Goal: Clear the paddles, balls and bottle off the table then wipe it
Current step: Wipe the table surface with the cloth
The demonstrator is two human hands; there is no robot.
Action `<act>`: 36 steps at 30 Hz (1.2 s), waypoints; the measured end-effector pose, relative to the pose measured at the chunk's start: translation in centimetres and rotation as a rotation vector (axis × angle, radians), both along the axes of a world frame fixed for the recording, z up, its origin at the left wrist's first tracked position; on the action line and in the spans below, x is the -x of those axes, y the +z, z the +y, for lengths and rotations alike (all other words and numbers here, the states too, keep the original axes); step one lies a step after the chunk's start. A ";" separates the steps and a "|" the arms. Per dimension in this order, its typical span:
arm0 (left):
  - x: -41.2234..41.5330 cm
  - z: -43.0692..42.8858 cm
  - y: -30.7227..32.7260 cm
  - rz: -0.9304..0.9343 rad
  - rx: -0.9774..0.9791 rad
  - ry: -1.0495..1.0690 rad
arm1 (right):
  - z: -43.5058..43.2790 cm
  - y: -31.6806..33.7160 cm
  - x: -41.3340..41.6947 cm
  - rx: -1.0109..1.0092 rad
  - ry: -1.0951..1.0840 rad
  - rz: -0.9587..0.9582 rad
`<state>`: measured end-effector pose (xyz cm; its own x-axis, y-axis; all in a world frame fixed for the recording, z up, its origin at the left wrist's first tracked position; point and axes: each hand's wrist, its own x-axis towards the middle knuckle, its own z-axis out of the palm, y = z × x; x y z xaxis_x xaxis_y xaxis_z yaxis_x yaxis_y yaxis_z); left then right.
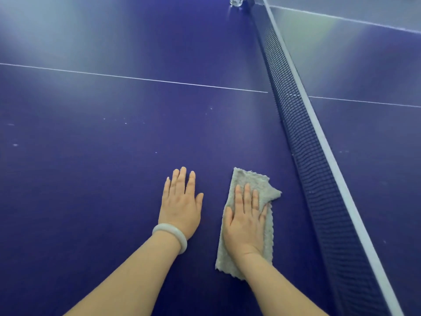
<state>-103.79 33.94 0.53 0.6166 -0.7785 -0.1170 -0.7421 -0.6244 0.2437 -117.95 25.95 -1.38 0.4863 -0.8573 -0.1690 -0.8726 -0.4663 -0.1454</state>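
Observation:
A blue table tennis table [102, 156] fills the view. My right hand [247, 221] lies flat, palm down, on a folded grey cloth [250, 176] that rests on the table close to the net. My left hand [181, 204] lies flat on the bare table just left of the cloth, fingers together, holding nothing; a pale bangle sits on its wrist. A clear bottle [237, 1], cut off by the top edge, stands at the far end of the net. No paddles or balls show.
The dark net [303, 133] with its white top band runs from the top middle down to the bottom right. A white centre line [136, 78] crosses the table. Small pale specks dot the surface to the left.

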 end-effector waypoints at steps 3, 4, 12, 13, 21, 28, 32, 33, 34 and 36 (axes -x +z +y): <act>0.1 -1.6 -1.5 -0.060 -0.079 0.061 | -3.3 0.0 2.8 0.012 -0.037 0.008; 0.3 -1.7 -1.7 -0.086 -0.087 0.064 | -4.4 0.0 3.8 0.023 -0.076 0.015; 0.7 -1.8 -1.7 -0.130 -0.098 0.090 | -14.1 0.3 3.8 0.047 -0.032 0.021; 0.7 -1.9 -1.7 -0.125 -0.105 0.094 | -15.6 0.3 2.9 0.041 -0.043 0.004; 0.6 -2.1 -1.6 -0.131 -0.123 0.092 | -16.5 0.1 -2.7 0.011 0.517 -0.027; 0.8 -2.2 -1.6 -0.113 -0.125 0.113 | -20.4 -1.0 0.5 0.128 0.151 0.015; 0.8 -2.1 -1.6 -0.094 -0.134 0.123 | -24.9 -0.8 -3.8 0.075 0.127 -0.018; 0.8 -2.1 -1.5 -0.092 -0.136 0.122 | -26.0 -0.7 -5.3 0.067 0.142 -0.019; 0.7 -2.1 -1.5 -0.090 -0.135 0.118 | -26.7 -0.5 -6.8 0.060 0.171 -0.008; 0.7 -2.0 -1.5 -0.085 -0.140 0.109 | -26.7 -0.2 -8.8 0.066 0.290 0.017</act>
